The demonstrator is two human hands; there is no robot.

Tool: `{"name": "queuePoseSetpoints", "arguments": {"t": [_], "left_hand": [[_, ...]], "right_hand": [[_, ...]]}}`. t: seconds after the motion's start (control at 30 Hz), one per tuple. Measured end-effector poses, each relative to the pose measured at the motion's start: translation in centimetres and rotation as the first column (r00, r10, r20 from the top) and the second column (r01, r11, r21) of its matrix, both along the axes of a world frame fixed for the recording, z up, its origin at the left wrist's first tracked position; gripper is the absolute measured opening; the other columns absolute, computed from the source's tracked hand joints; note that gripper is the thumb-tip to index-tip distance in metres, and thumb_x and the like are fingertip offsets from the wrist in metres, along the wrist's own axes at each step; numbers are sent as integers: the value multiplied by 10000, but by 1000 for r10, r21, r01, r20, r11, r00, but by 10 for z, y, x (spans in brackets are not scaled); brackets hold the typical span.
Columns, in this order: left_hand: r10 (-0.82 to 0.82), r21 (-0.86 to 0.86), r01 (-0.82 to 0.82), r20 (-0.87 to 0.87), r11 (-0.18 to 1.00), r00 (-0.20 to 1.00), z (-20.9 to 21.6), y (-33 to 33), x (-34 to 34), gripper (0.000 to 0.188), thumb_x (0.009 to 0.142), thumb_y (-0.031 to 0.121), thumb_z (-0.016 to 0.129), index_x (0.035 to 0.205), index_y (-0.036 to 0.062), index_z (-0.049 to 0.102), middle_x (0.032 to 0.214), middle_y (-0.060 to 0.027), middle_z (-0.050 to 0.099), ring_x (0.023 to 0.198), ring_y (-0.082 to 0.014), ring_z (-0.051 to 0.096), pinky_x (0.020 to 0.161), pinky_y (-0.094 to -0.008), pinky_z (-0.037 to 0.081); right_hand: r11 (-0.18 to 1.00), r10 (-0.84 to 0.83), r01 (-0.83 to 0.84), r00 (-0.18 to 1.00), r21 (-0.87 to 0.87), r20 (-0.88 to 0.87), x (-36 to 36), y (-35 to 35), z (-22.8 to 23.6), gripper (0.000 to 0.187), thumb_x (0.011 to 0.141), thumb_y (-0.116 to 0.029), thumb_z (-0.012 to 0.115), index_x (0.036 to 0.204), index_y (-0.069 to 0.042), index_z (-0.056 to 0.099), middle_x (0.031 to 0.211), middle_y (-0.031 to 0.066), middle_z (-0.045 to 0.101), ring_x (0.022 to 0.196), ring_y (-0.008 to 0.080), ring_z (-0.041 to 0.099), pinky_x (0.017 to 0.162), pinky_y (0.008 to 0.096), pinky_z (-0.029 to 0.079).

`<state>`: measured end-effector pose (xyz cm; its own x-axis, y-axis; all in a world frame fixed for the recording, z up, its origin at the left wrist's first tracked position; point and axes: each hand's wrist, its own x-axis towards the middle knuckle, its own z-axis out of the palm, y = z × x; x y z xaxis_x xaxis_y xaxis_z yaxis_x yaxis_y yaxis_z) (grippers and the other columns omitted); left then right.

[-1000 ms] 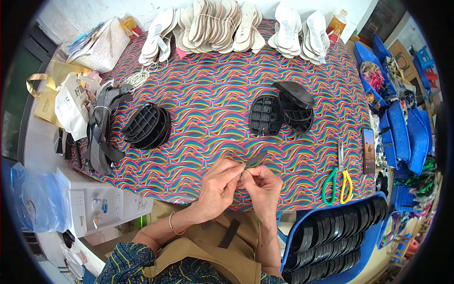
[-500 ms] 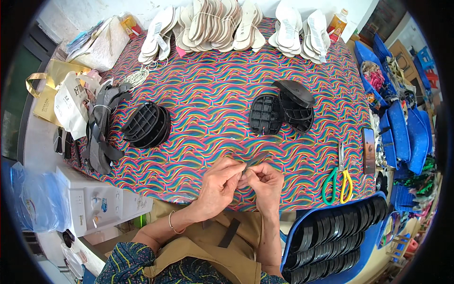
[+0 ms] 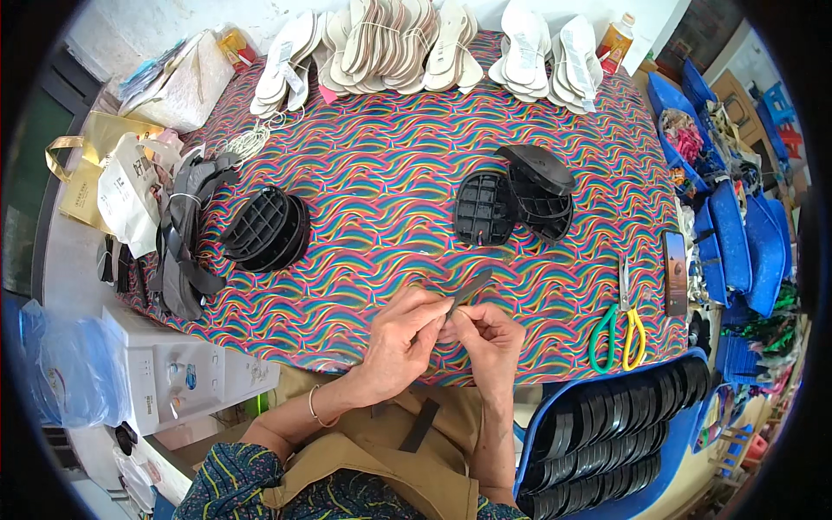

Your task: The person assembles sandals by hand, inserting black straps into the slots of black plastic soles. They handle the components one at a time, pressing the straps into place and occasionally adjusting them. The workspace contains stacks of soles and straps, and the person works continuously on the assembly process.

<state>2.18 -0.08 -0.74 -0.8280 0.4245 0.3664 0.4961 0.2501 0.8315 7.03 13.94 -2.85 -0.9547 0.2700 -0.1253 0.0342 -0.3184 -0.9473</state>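
1. The dark strip (image 3: 471,289) rises from the fingertips of both hands, above the near part of the table (image 3: 381,186), its free end slanting up and to the right.
2. The left hand (image 3: 400,338) has thumb and fingers clamped on the strip near its lower end; most of the strip's visible length lies beyond these fingertips, toward the far side.
3. The right hand (image 3: 490,345) is just beside the left, its thumb bent in toward its curled fingers at the strip's lower end. I cannot tell whether the strip is pinched between them, as the fingers cover that spot.
4. The strip's free end stands above and in front of the right hand, clear of its knuckles.
5. To the right of the right hand lie scissors (image 3: 625,306) with one green and one yellow handle, and past them a phone (image 3: 675,276).
6. Beyond the hands sit black ridged pieces in two groups, a left pile (image 3: 265,230) and a right pile (image 3: 485,208).
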Motion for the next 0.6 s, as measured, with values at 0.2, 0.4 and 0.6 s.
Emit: {"name": "queuePoseSetpoints", "arguments": {"t": [0.2, 0.4, 0.6], "left_hand": [[5, -27, -5, -14, 1000, 1000, 0, 1, -1, 255, 846, -93, 622, 1093, -46, 663, 960, -136, 640, 850, -289, 612, 730, -372, 494], [25, -35, -26, -45, 999, 999, 0, 3, 0, 248, 844, -90, 623, 1085, -50, 666, 949, -134, 634, 846, -289, 611, 728, -375, 495], [22, -39, -23, -37, 999, 999, -3, 4, -1, 254, 840, -96, 622, 1086, -52, 664, 940, -133, 633, 838, -282, 613, 719, -369, 496]], "right_hand": [[998, 8, -8, 1000, -70, -7, 0, 2, -1, 76, 936, 30, 612, 939, 85, 664, 838, 130, 714, 728, 172, 703, 695, 311, 604], [1000, 24, -24, 1000, 13, 16, -1, 2, -1, 47, 911, 31, 641, 930, 68, 664, 843, 89, 711, 767, 133, 687, 734, 277, 578], [1000, -2, 2, 1000, 1, 31, -2, 0, -1, 22, 895, 49, 634, 908, 58, 649, 836, 79, 707, 767, 121, 682, 721, 263, 562]]}}
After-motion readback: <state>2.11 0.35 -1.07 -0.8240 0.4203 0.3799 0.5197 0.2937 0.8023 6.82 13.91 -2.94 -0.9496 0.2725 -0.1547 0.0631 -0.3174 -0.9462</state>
